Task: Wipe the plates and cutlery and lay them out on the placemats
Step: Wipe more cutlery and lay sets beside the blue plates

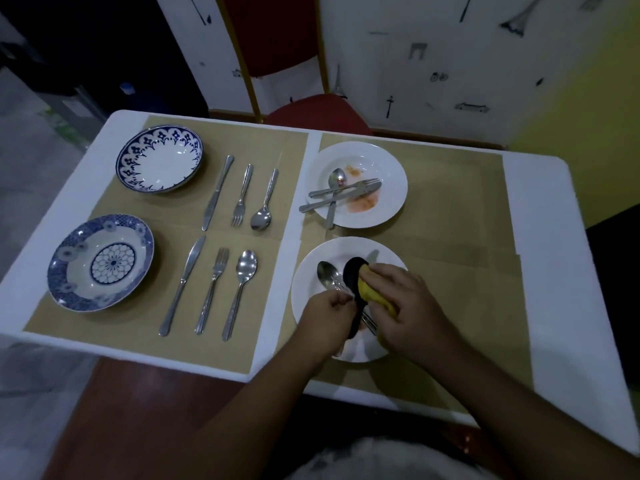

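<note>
A near white plate [311, 268] lies on the right tan placemat [460, 271], with a spoon [325, 271] and other cutlery on it. My left hand [327, 315] pinches the cutlery handles over this plate. My right hand [407, 299] presses a yellow and black cloth [360, 282] onto the cutlery. Behind it, a far white plate [381, 161] smeared with orange sauce carries a crossed knife, fork and spoon [341, 195]. On the left placemats [270, 150] sit two blue-patterned plates [159, 159] [100, 261], each beside a knife, fork and spoon laid in a row [239, 195] [211, 289].
The white table [540, 244] ends just before my body and drops off at left to a grey floor. A red chair [318, 109] stands behind the table's far edge against a patterned wall. A bare white strip lies at the table's right side.
</note>
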`<state>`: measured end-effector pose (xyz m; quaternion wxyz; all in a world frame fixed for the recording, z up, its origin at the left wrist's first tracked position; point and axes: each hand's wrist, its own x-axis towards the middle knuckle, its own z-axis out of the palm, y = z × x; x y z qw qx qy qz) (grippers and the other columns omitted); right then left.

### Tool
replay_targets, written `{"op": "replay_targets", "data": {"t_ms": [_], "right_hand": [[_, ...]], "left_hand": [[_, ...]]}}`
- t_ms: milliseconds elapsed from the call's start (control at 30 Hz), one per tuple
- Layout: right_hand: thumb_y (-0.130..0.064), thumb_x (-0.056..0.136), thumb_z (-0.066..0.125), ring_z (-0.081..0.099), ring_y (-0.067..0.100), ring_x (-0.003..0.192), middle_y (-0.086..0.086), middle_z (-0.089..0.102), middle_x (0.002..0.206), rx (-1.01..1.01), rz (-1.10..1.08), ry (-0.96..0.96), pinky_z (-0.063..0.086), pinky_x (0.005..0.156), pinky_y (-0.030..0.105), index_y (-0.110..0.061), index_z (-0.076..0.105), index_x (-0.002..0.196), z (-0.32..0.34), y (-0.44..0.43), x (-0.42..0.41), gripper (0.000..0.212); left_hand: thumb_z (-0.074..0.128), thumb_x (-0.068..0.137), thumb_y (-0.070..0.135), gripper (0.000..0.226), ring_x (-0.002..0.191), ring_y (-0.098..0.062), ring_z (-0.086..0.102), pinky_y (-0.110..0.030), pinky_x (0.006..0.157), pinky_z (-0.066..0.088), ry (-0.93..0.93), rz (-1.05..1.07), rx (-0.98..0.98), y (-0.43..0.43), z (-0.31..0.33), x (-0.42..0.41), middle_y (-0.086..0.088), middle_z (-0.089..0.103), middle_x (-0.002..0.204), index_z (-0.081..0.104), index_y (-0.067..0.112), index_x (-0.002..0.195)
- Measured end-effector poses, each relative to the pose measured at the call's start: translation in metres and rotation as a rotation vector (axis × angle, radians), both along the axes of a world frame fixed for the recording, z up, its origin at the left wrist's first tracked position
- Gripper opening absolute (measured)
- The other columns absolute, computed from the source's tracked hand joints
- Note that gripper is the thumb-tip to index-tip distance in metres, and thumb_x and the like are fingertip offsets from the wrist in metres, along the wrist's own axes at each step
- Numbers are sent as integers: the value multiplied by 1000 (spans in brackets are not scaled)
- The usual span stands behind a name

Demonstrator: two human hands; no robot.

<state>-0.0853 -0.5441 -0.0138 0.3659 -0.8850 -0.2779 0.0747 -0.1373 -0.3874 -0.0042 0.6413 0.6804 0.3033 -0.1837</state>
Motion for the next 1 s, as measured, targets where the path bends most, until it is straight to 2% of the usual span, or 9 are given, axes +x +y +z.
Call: {"op": "replay_targets", "data": {"t_ms": [100, 233, 333, 400, 533, 667, 800, 900, 1000], "right_hand": [[-14, 86, 60, 46, 20, 113, 0, 54, 137, -108, 172, -155, 32, 102, 25, -15, 60, 130, -5, 15, 0, 44], [-9, 82, 61, 52, 26, 105, -4, 57, 135, -180, -2, -197, 39, 95, 32, -17, 61, 127, -6, 23, 9, 46], [-16, 85, 54, 49, 22, 104, -3, 58, 132, -180, 81, -199, 41, 94, 31, -18, 63, 126, -2, 31, -10, 42], [-15, 82, 59, 48, 20, 103, -1, 60, 128, -170, 93, -206, 40, 94, 29, -18, 65, 123, -3, 32, -11, 41], [-6, 78, 64, 53, 22, 101, 4, 66, 114, -157, -145, -186, 40, 86, 34, -15, 70, 113, -8, 28, 18, 37], [3, 77, 66, 48, 19, 96, 8, 68, 104, -148, -233, -167, 45, 83, 40, -9, 72, 105, -3, 12, 35, 31], [-8, 86, 65, 57, 24, 98, 3, 67, 106, -32, -437, -36, 48, 86, 36, -14, 69, 112, 6, -8, 40, 28], [-10, 82, 69, 56, 18, 100, -3, 65, 108, 40, -335, -73, 47, 85, 30, -20, 68, 116, 19, -11, 24, 35], [-15, 79, 69, 51, 15, 105, -5, 64, 114, 17, -88, -131, 40, 90, 27, -20, 67, 117, 23, -5, 7, 38]], "left_hand": [[54, 97, 8, 24, 61, -21, 57, -34, 62, 50, -23, -21, -53, 11, 5, -6, -9, 63, 66, 67, 7, 77], [55, 102, 18, 23, 66, -16, 60, -27, 55, 49, -24, -19, -75, 24, 5, -12, -7, 66, 73, 72, 11, 88], [53, 102, 15, 24, 68, -17, 60, -25, 53, 46, -33, -44, -74, 32, 4, -14, -7, 64, 71, 68, 9, 84], [53, 102, 15, 24, 67, -14, 59, -21, 51, 46, -71, -85, -59, 38, 4, -16, -4, 64, 70, 68, 10, 85], [52, 102, 12, 24, 60, -10, 54, -21, 50, 44, -74, -86, -39, 40, 4, -19, 3, 64, 67, 72, 13, 88], [54, 99, 11, 20, 57, -14, 46, -23, 47, 38, 30, -7, -99, 35, 4, -19, -1, 61, 66, 71, 6, 91], [60, 97, 14, 15, 64, -15, 49, -26, 55, 42, 79, 44, -136, 26, 6, -18, 0, 61, 71, 75, 14, 97], [64, 96, 14, 15, 67, -13, 57, -28, 61, 49, 35, 112, -122, 17, 9, -17, 9, 66, 64, 76, 21, 91], [63, 97, 18, 13, 71, -18, 59, -28, 55, 47, -19, 80, -51, 8, 13, -15, 3, 68, 74, 75, 23, 94]]}}
